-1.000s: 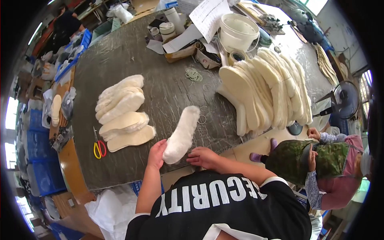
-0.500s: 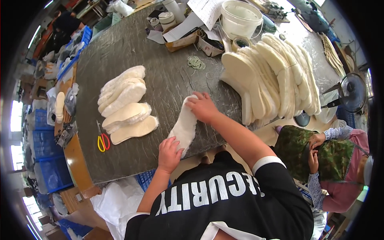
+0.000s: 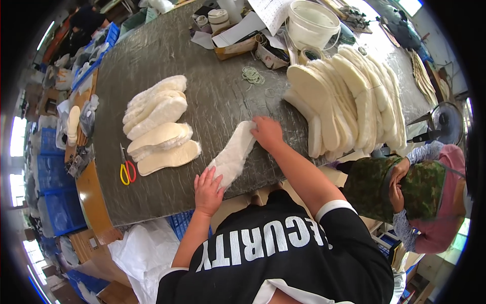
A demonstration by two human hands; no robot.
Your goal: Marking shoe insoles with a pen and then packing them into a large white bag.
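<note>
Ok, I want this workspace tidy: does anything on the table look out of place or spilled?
No spill shows. One thin band lies apart from the tangled green bands, so it looks slightly stray.

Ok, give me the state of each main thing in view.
Insole, lying on the table, left hand on its near end, right hand at its far end.
Scissors, lying flat, blades look closed.
Bucket, upright, open-topped.
Rubber bands, loose heap.
Left insoles, lying, some overlapping.
Right insoles, packed side by side.
Fan, running or not, cannot tell.
</note>
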